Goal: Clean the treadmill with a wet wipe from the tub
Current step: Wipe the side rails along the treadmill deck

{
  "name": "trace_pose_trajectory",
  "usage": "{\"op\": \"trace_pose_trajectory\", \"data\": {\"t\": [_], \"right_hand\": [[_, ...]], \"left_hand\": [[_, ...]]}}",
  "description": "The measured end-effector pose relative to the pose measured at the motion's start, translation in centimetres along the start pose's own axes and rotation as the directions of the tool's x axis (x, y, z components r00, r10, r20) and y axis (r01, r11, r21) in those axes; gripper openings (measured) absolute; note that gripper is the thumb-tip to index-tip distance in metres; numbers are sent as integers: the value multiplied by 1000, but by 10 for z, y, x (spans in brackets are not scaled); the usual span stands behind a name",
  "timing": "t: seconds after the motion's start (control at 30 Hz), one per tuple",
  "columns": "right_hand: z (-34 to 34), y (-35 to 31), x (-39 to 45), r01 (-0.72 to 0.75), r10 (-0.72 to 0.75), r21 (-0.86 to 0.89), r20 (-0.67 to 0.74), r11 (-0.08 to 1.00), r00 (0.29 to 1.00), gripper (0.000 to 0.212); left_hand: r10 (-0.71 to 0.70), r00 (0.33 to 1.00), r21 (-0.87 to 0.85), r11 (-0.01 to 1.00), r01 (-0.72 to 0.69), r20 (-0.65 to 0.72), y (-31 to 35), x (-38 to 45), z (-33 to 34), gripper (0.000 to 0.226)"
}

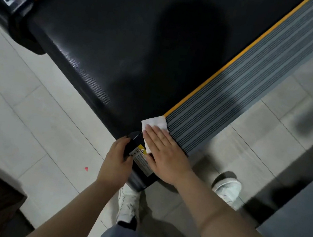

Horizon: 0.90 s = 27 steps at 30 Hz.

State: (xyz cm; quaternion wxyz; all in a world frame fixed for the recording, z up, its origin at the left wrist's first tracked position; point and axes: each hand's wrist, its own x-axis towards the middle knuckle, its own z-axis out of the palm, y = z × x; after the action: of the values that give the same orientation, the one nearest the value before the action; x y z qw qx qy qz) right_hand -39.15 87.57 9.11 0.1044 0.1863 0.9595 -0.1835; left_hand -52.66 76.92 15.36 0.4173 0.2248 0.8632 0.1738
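Where the treadmill (122, 41) ends nearest me, my right hand (163, 156) lies flat, fingers (152, 136) straight, pressing the white wet wipe (154, 126) onto the near corner of the grey ribbed side rail (237, 94). My left hand (117, 160) curls its fingers around the black end cap (139, 169), beside the warning label (141, 158). White sneakers (226, 188) stand on the tiled floor (30, 108).
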Motion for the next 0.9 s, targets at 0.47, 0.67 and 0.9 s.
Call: {"op": "trace_pose_trajectory", "data": {"t": [0.47,0.67,0.9], "right_hand": [[14,2,-1,525,-499,-164,175,835,849,57],[2,35,-29,781,-726,-129,302,612,618,69],[6,-50,61,769,-710,-254,296,587,639,53]], "left_hand": [[-644,751,-775,547,316,-148,-38,-43,87,40],[-700,694,-962,270,42,-166,-47,-71,118,28],[-641,728,-966,225,-126,-245,-59,-79,142,39]]}}
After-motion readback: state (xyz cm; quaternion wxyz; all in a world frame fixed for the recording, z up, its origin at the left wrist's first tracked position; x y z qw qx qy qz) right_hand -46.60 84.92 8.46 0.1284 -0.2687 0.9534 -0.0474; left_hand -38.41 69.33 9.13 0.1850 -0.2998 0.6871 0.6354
